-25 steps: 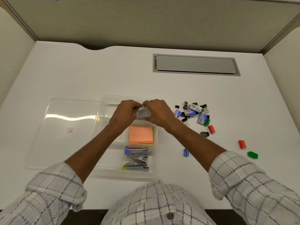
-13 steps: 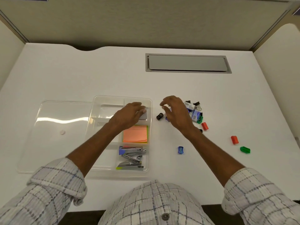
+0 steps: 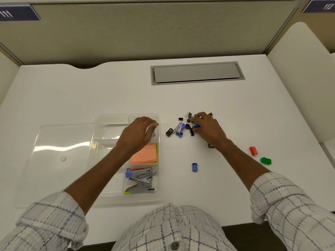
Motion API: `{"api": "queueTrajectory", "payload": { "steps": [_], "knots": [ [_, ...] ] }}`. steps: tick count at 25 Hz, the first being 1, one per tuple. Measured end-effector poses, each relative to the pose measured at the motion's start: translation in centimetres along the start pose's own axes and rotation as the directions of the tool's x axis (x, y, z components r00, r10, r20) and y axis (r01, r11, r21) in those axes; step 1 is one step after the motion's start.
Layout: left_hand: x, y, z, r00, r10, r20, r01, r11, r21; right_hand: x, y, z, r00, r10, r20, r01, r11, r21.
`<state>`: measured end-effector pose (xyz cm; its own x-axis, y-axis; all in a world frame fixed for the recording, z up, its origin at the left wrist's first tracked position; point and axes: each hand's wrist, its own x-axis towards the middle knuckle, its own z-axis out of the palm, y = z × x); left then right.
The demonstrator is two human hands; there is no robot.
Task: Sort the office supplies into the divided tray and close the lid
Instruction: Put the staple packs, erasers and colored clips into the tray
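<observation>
Head view: white desk (image 3: 108,98), clear divided tray (image 3: 126,117) left of centre, its clear lid (image 3: 59,147) lying flat and open to the left, touching the tray's side. Left hand (image 3: 137,133) sits over the tray's far-right compartment, fingers curled around a small pale object against the tray's right wall; object mostly hidden, can't tell what it is or how firmly it's gripped. Middle-right compartment holds an orange sticky note pad (image 3: 145,153) with a green pad edge beneath it. Near-right compartment holds two metal staplers (image 3: 140,181), one with a blue end, one with a yellow-green end. Left compartments look bare. Right hand (image 3: 208,130) rests on a loose pile of black binder clips (image 3: 188,115) and small staple boxes (image 3: 179,127) right of the tray, thumb and fingertips pinching a small blue-and-white item (image 3: 195,125) in the pile. Black pencil sharpener (image 3: 169,132) lies just left of the pile, a small blue one (image 3: 179,134) beside it. Another blue sharpener (image 3: 194,167) lies alone nearer the person. Red sharpener (image 3: 253,150) and green sharpener (image 3: 265,161) sit near each other, well apart to the right. Grey cable hatch (image 3: 196,73) at the desk's far side. Plaid sleeves rolled up on both arms.
</observation>
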<state>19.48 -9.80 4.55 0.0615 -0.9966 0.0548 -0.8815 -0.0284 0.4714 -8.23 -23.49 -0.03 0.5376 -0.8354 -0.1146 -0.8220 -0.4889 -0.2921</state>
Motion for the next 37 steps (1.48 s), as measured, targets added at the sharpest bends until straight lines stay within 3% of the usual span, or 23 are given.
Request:
{"api": "queueTrajectory", "payload": {
  "steps": [3, 7, 11, 13, 16, 19, 22, 24, 29, 33, 37],
  "knots": [
    [0.8, 2.8, 0.8, 0.998, 0.056, -0.036, -0.058, 0.997, -0.056, -0.8, 0.1, 0.4, 1.000, -0.004, 0.004, 0.004, 0.995, 0.103],
    [2.8, 5.6, 3.7, 0.990, 0.070, 0.120, -0.061, 0.995, -0.081, -2.8, 0.1, 0.3, 0.997, 0.060, -0.047, -0.046, 0.966, 0.253],
    [5.1, 7.4, 7.1, 0.960, 0.005, 0.279, 0.001, 1.000, -0.024, -4.9, -0.4, -1.1, 0.965, 0.223, -0.141, -0.105, 0.816, 0.568],
    [5.1, 6.4, 8.0, 0.958, -0.055, 0.283, 0.051, 0.998, 0.023, -5.8, -1.8, -1.2, 0.964, 0.253, -0.076, -0.137, 0.725, 0.674],
    [5.4, 4.8, 8.8, 0.963, -0.127, 0.237, 0.123, 0.992, 0.035, -6.7, -3.3, -1.1, 0.925, 0.348, 0.152, -0.297, 0.415, 0.860],
    [5.6, 6.3, 9.2, 0.979, -0.160, 0.125, 0.174, 0.978, -0.112, -7.3, -1.5, -1.9, 0.849, 0.354, 0.392, -0.446, 0.084, 0.891],
    [4.7, 7.5, 8.6, 0.985, -0.164, 0.043, 0.169, 0.936, -0.309, -7.4, -1.1, -2.0, 0.781, 0.303, 0.546, -0.452, -0.328, 0.830],
    [3.8, 8.2, 7.6, 0.984, -0.173, 0.042, 0.175, 0.901, -0.397, -7.2, -1.2, -2.1, 0.771, 0.283, 0.571, -0.426, -0.436, 0.792],
    [-0.5, 5.1, 3.3, 0.965, -0.247, -0.090, 0.168, 0.844, -0.509, -5.0, -6.0, -2.0, 0.806, 0.158, 0.571, -0.470, -0.415, 0.779],
    [-3.7, 0.5, 0.0, 0.910, -0.372, -0.183, 0.248, 0.842, -0.478, -3.1, -12.2, -1.8, 0.820, 0.008, 0.572, -0.534, -0.348, 0.771],
    [-4.8, -3.8, -2.6, 0.851, -0.473, -0.226, 0.340, 0.826, -0.450, -0.5, -19.3, -1.5, 0.818, -0.036, 0.574, -0.559, -0.285, 0.778]
  ]
}}
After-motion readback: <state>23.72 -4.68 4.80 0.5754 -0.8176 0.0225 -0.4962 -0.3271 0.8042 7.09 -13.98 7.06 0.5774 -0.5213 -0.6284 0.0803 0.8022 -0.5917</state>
